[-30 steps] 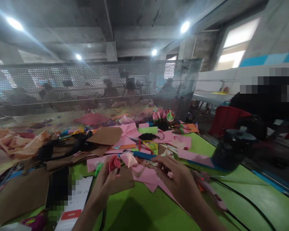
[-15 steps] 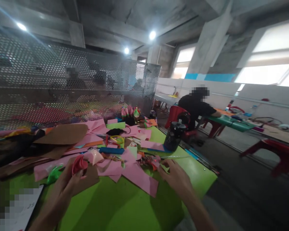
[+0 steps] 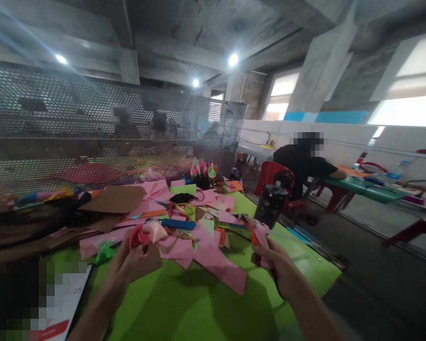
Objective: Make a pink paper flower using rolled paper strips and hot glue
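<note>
Left hand (image 3: 125, 258): grip clamped on a rolled pink strip (image 3: 137, 239) above the green counter (image 3: 184, 303). Right hand (image 3: 274, 259): grip wrapped around a pink glue gun (image 3: 260, 232). Step in hand appears to be readying the gun; the next move calls for careful aim.

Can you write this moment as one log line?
left hand: holds reddish-pink roll | right hand: grips pink glue gun | below: green table
</note>
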Demonstrator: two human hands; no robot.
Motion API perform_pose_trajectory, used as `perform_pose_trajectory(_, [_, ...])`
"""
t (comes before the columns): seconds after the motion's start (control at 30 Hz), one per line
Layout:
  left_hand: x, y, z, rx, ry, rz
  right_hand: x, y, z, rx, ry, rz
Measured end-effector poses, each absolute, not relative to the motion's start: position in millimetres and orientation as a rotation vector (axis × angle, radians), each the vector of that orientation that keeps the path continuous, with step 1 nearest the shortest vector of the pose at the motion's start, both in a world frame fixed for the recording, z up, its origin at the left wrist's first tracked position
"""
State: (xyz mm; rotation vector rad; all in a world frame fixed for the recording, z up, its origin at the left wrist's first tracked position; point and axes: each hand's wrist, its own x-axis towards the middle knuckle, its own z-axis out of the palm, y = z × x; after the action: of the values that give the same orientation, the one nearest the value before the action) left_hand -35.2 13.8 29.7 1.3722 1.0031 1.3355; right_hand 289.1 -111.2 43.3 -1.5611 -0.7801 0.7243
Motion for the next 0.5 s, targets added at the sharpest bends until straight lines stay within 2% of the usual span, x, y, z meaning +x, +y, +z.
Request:
perform_pose_trajectory(0.23, [-33,14,30,1.319,0.932,1.311,244,-111,58,-1.205,-0.834,1.031])
perform_pose_trajectory(0.5, [-34,8,36,1.385,0.872,1.309,193,-98,71,-1.320,-1.119,1.192])
